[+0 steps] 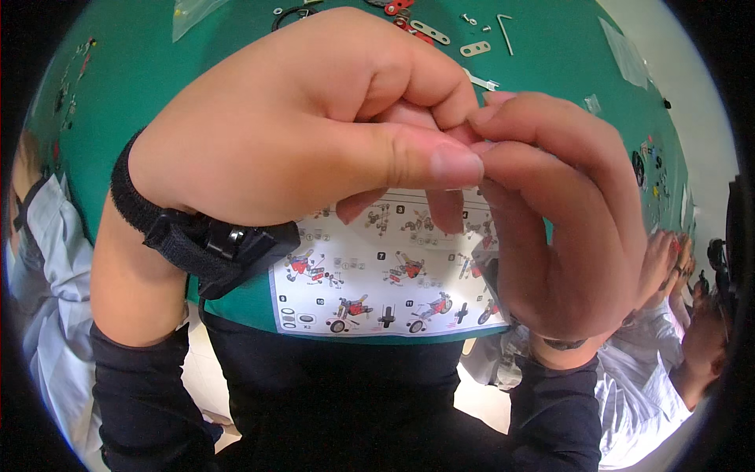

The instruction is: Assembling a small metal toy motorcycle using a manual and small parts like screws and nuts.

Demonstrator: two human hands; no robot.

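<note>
My left hand [307, 118] is raised above the table, its thumb and index finger pinched together and the other fingers curled behind. My right hand [570, 212] comes in from the right with bent fingers, and its fingertips meet the left thumb and index tip. Anything between those fingertips is too small or too well covered to make out. Beneath both hands lies a printed instruction sheet [366, 285] with picture steps of a toy motorcycle build. A black strap with a small black device [236, 244] is around my left wrist.
On the green table [236, 59], beyond my hands, lie perforated metal strips [429, 32], a small wrench [483, 82], a hex key [505, 35], screws [469, 19] and red parts [399, 8]. Plastic bags [625, 51] lie farther out. Other people sit at both sides, with loose parts before them.
</note>
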